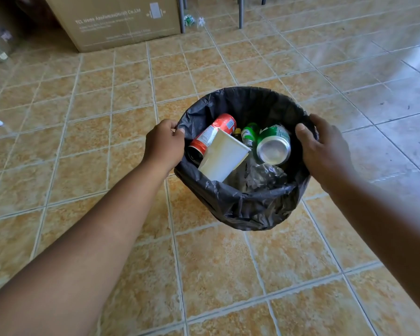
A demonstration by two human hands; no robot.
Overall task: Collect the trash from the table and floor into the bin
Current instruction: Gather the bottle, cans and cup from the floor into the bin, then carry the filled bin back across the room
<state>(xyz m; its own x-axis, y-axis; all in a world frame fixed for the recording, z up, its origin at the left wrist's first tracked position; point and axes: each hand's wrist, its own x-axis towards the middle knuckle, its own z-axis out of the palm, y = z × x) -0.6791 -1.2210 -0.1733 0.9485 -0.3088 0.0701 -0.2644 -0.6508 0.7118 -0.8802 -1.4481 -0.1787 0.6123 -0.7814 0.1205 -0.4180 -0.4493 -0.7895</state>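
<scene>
Between left hand (pixel 164 144) and right hand (pixel 325 151), bin (pixel 240 209) upright (mouth up).

round black-bagged bin (pixel 243 209) on tan tiled floor (pixel 83 141); inside, white paper cup (pixel 224 158) left of green metal can (pixel 274 147), red metal can (pixel 216 130) behind cup.

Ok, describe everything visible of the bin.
The bin is round and upright over a tiled floor, lined with a crinkled black plastic bag folded over its rim. The left hand pinches the bag at one side; the right hand grips the rim opposite. Inside lie a red can, a green can and a white cup.
</scene>
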